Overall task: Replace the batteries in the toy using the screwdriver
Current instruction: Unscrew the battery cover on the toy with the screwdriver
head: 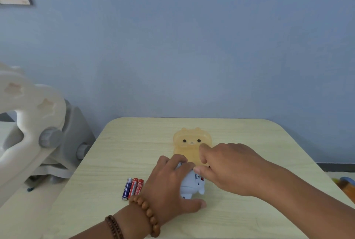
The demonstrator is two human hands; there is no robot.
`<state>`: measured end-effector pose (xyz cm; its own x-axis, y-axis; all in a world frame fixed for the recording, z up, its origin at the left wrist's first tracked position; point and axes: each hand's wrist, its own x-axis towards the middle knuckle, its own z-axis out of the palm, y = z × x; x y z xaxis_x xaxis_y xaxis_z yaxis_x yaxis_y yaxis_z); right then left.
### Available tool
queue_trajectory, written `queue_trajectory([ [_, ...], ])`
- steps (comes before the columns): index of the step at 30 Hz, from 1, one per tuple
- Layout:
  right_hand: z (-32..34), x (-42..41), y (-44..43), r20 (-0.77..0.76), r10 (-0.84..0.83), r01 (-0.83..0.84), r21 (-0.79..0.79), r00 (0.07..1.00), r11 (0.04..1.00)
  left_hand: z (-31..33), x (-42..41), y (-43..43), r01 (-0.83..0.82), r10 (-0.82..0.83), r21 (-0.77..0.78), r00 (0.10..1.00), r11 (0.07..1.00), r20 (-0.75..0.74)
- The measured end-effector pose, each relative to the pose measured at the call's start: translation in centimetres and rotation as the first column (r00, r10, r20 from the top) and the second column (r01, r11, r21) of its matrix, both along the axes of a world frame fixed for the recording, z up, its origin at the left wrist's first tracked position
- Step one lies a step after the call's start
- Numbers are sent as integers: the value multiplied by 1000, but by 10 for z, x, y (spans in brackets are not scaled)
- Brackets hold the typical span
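A pale blue toy (190, 185) lies on the light wooden table (115, 152), its battery bay facing up with a bit of red showing inside. My left hand (169, 186) wraps over the toy from the left and holds it down. My right hand (228, 167) hovers over the toy's upper right, thumb tip touching the bay area, fingers curled; I cannot tell whether it holds anything. Three loose batteries (132, 187), one blue and two red, lie side by side just left of my left hand. No screwdriver is visible.
A translucent orange bear-faced case (190, 140) lies flat just beyond the toy, partly under my right hand. A white and grey plastic child's seat (38, 123) stands off the table's left edge. The blue wall is right behind the table.
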<state>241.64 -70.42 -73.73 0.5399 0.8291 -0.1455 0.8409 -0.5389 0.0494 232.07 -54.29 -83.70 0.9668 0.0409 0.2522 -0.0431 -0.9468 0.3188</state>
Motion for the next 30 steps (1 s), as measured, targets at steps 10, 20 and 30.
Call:
queue_trajectory([
  [10,3,1,3,74,27,-27,-3,997,1000,-2,2,-2,8,-8,15,1000,1000,22],
  [20,1,5,-7,-54,-23,22,-15,998,1000,-4,1,-3,3,-3,-3,999,1000,36],
  [30,3,-2,-6,-105,6,-6,-5,994,1000,-2,1,-4,4,-4,-3,999,1000,33],
])
